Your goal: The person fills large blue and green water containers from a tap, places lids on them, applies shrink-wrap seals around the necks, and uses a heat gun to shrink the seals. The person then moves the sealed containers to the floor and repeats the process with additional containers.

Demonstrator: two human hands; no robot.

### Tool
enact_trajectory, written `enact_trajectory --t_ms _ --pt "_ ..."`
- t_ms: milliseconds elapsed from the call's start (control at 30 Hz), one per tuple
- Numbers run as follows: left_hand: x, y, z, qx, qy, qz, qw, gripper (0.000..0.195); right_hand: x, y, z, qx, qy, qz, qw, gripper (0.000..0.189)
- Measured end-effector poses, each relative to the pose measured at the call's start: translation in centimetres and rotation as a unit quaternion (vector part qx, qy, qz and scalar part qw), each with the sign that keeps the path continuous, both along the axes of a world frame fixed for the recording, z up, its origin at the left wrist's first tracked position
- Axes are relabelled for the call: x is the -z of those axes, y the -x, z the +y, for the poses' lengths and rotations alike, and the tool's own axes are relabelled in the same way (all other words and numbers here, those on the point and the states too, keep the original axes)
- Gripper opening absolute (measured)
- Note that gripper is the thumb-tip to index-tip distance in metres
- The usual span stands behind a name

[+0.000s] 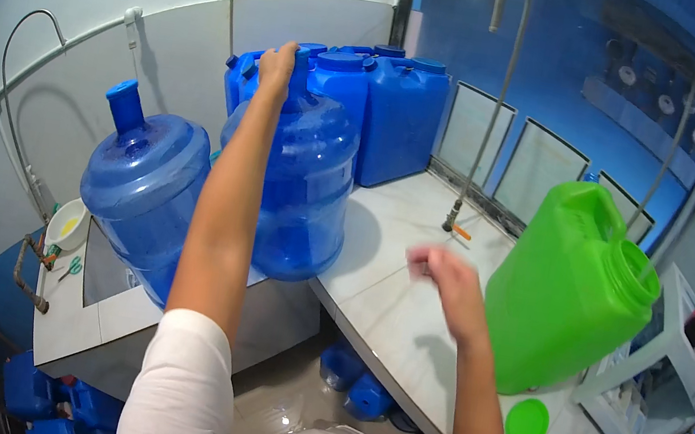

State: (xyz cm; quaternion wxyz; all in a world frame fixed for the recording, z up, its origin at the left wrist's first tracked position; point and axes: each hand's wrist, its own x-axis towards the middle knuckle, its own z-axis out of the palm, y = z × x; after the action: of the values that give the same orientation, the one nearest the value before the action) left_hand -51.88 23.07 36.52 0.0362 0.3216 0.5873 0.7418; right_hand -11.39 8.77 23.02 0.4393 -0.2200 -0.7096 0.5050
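Observation:
My left hand (277, 69) is stretched out to the capped neck of a clear blue round water jug (306, 184), its fingers wrapped about it. That jug stands upright near the inner corner of the white tiled counter (379, 276). Blurred by motion, my right hand (442, 282) hovers over the counter with its fingers bent; I see nothing in it. To its right is a bright green plastic jerrycan (566, 290) with an uncapped mouth. A green screw cap (527, 423) lies beside its base. A second round blue jug (147, 180) with a blue cap stands left of my left arm.
Several blue jerrycans (403, 117) stand against the back wall. A metal filling pipe with an orange-handled valve (460, 232) rises from the counter. At far left are a white bowl (69, 222) and green scissors (72, 268). A white rack (654, 377) stands at right.

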Motion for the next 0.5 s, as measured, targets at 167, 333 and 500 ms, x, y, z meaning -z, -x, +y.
enact_trajectory --t_ms 167,333,500 --pt "0.6 -4.2 -0.4 0.059 -0.126 -0.056 0.989 0.032 -12.6 15.6 13.6 0.030 -0.218 -0.018 0.975 0.041" --pt "1.1 -2.5 -0.5 -0.079 -0.001 0.060 0.995 0.053 -20.0 29.4 18.6 0.036 -0.210 -0.323 0.922 0.043" --pt "0.9 -2.6 4.1 -0.007 -0.140 0.089 0.986 0.055 -22.4 35.0 25.6 0.139 -0.349 -0.480 0.793 0.033"
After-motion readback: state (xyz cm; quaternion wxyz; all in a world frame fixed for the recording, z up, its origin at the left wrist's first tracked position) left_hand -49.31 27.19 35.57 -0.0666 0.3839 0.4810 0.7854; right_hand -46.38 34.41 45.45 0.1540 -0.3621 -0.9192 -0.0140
